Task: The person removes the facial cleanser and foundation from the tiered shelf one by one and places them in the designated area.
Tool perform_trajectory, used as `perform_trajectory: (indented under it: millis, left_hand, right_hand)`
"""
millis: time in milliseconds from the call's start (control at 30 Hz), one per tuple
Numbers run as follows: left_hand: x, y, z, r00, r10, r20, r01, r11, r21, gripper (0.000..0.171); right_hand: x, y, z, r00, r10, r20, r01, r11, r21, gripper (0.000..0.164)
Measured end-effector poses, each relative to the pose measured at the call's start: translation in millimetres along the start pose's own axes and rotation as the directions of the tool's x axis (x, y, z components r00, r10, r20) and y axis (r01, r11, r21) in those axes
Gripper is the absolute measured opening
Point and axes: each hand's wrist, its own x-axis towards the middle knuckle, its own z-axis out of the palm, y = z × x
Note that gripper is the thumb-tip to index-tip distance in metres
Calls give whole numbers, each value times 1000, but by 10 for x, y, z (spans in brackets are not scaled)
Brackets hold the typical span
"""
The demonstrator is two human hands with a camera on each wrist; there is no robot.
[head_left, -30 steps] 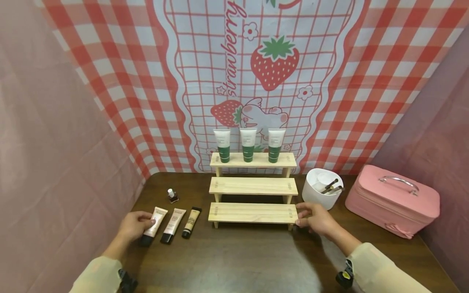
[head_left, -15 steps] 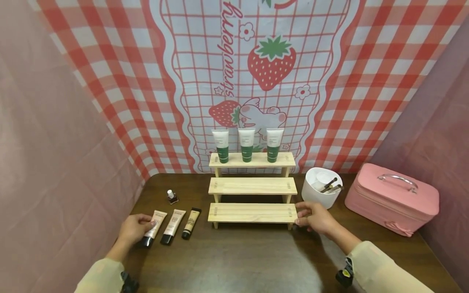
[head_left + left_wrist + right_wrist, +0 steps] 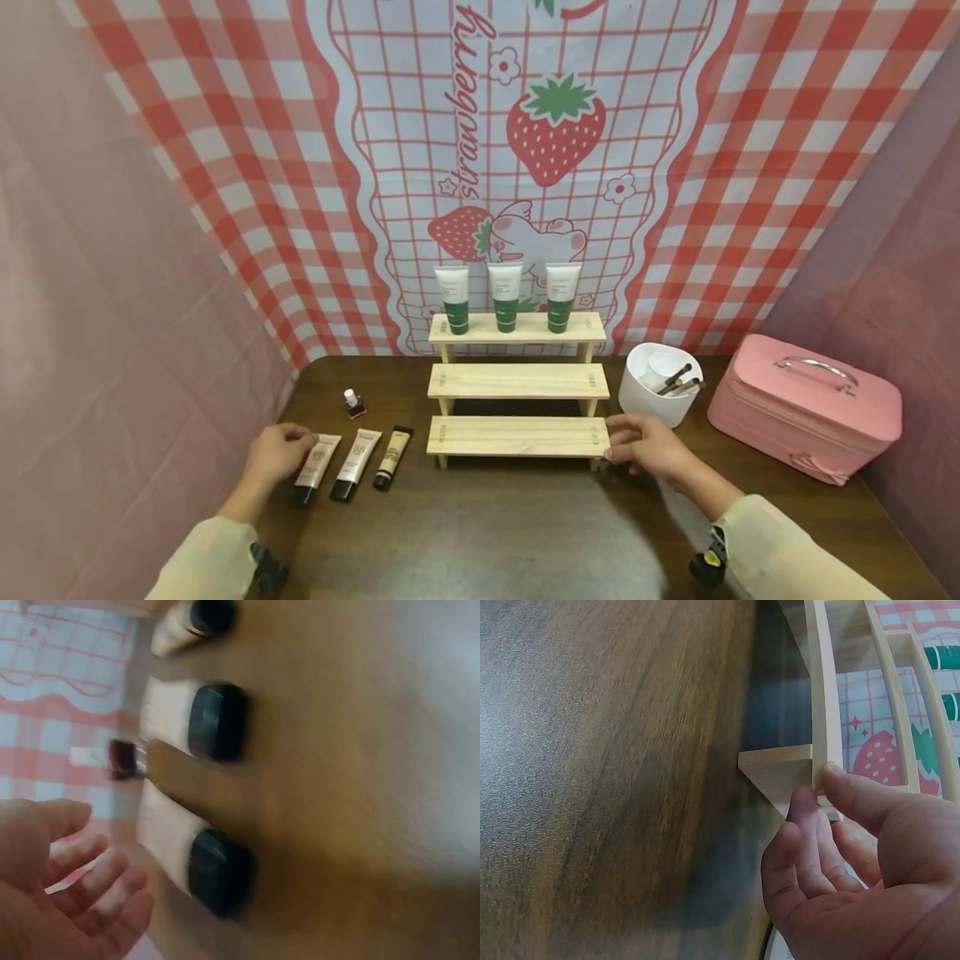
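My left hand (image 3: 279, 454) hovers just left of a pinkish cosmetic tube (image 3: 318, 465) with a black cap, fingers relaxed and holding nothing. The left wrist view shows that hand (image 3: 71, 889) apart from the tube (image 3: 171, 832). Beside it lie a similar BB cream tube (image 3: 358, 460) and a slimmer tan tube (image 3: 392, 457). My right hand (image 3: 647, 448) holds the right end of the lowest step of a three-tier wooden display shelf (image 3: 517, 435). In the right wrist view, its thumb is on the step's edge and its index finger lies under the board.
Three white-and-green tubes (image 3: 506, 297) stand on the top step. A small nail polish bottle (image 3: 354, 403) is behind the lying tubes. Right of the shelf are a white holder (image 3: 651, 404) with brushes and a pink case (image 3: 802, 412). A strawberry-print cloth (image 3: 558, 133) hangs behind.
My left hand has let go of the leftmost tube, which now lies flat in line with the others, and has drawn slightly up. The right hand stays on the shelf.
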Motion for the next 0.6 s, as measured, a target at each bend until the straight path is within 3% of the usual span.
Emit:
perform_trajectory:
  millis: [167,300,500,600]
  left_hand:
    - [160,437,-139,992,104,-75,-111,990,-91,34]
    - [359,875,-233,977,187,-107,-205,960,-193,40]
    - [605,1560,-272,956,284,-71,-292,910,-294,45]
    - [671,1851,-262,953,301,-45,-299,902,-312,48]
  right_hand:
    - [-12,-7,-2,1000,9,-7,-9,1000,-23,61]
    - [-14,-22,0,1000,19,-20,-20,999,-43,60]
    - [2,-48,5,1000,17,-24,-19,997,-75,59]
    - [13,-79,11,1000,7,-26,-9,997,-80,58]
